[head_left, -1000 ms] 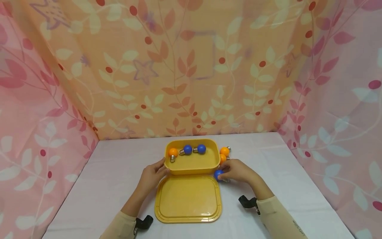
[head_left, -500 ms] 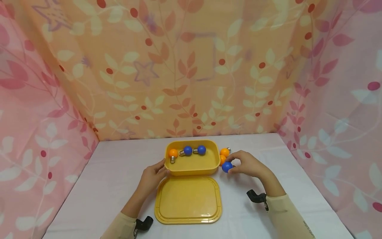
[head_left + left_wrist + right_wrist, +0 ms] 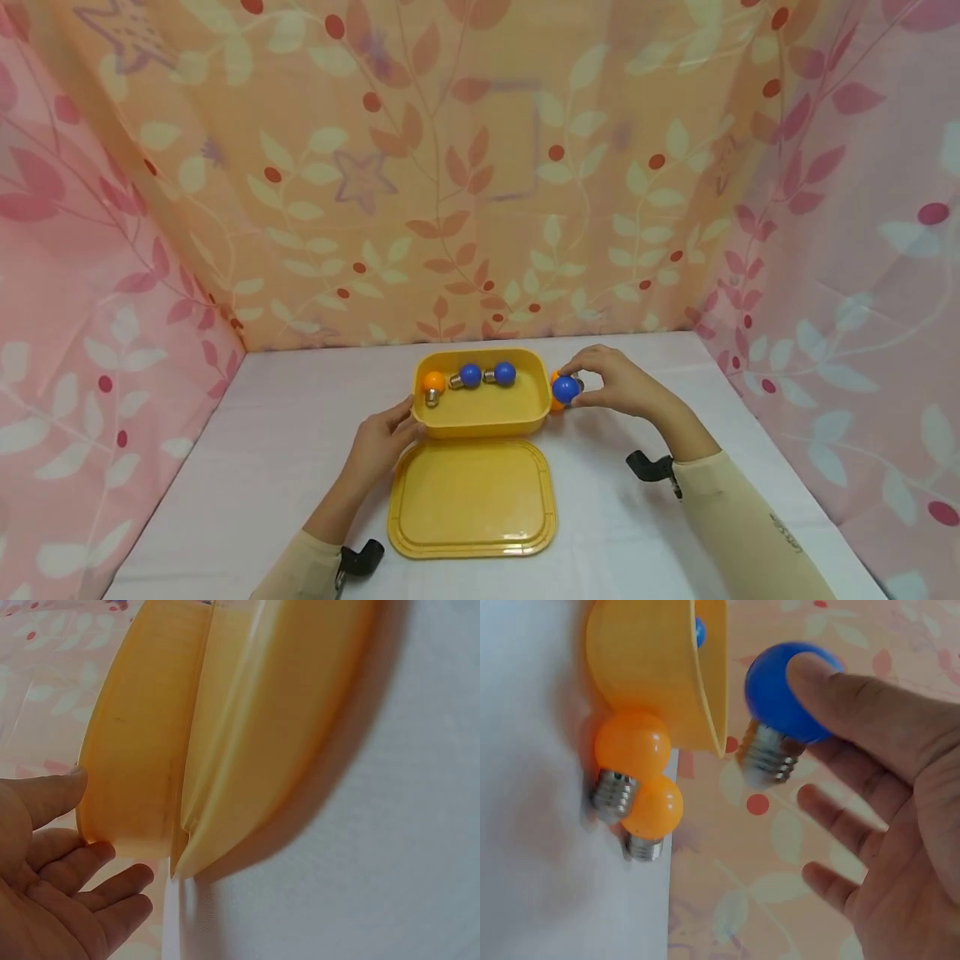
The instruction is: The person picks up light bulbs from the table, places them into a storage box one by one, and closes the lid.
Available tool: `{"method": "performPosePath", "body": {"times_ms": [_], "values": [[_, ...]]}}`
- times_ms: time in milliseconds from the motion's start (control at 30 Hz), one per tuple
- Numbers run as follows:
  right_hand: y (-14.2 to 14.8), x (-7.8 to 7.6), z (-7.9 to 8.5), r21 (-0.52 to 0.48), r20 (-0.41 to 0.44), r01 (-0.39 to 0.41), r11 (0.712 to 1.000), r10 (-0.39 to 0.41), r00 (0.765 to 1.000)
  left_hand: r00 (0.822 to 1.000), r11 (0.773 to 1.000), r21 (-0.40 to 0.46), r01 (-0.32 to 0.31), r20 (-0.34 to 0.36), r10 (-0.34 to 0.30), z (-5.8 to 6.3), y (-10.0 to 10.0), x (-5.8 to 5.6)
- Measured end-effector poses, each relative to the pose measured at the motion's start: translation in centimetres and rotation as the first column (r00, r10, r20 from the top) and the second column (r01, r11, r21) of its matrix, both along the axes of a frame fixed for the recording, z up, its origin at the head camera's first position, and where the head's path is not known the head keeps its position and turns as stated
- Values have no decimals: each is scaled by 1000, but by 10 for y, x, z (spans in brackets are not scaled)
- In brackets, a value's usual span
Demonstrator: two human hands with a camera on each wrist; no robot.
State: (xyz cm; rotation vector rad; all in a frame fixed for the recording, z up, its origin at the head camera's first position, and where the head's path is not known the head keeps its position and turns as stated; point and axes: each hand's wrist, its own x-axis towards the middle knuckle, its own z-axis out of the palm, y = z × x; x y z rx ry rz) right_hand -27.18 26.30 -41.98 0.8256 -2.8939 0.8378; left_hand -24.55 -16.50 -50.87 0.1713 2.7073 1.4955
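Note:
My right hand (image 3: 618, 382) pinches a blue light bulb (image 3: 566, 389) between thumb and fingers, raised beside the right end of the yellow plastic box (image 3: 480, 432). In the right wrist view the metal screw base (image 3: 769, 756) points down, away from the thumb. Two orange bulbs (image 3: 634, 742) lie on the table against the box's outer wall, partly hidden behind the blue bulb in the head view. My left hand (image 3: 384, 437) touches the box's near left corner, thumb at the rim and the other fingers extended. Inside the box lie an orange bulb (image 3: 433, 383) and two blue bulbs (image 3: 504, 374).
A yellow lid (image 3: 472, 500) lies flat on the white table (image 3: 300, 392), just in front of the box. Floral curtains (image 3: 480, 208) enclose the back and both sides. A black wrist camera mount (image 3: 651, 467) sits at each sleeve cuff.
My right hand has lifted the blue bulb from beside the lid's far right corner and carried it away from me, up past the orange bulbs. The left hand stays at the box.

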Motion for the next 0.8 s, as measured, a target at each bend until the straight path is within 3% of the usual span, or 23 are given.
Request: {"method": "performPosePath", "body": {"times_ms": [133, 433, 800], "values": [[-2, -10, 14, 26, -40, -56, 998, 57, 998, 1000, 1000, 6, 0, 0, 0, 3, 1, -2], [-16, -33, 32, 85, -17, -74, 994, 76, 997, 1000, 1000, 9, -3, 5, 3, 3, 5, -2], [-42, -55, 23, 179, 42, -137, 974, 132, 990, 1000, 1000, 6, -11, -1, 11, 1, 0, 0]]}}
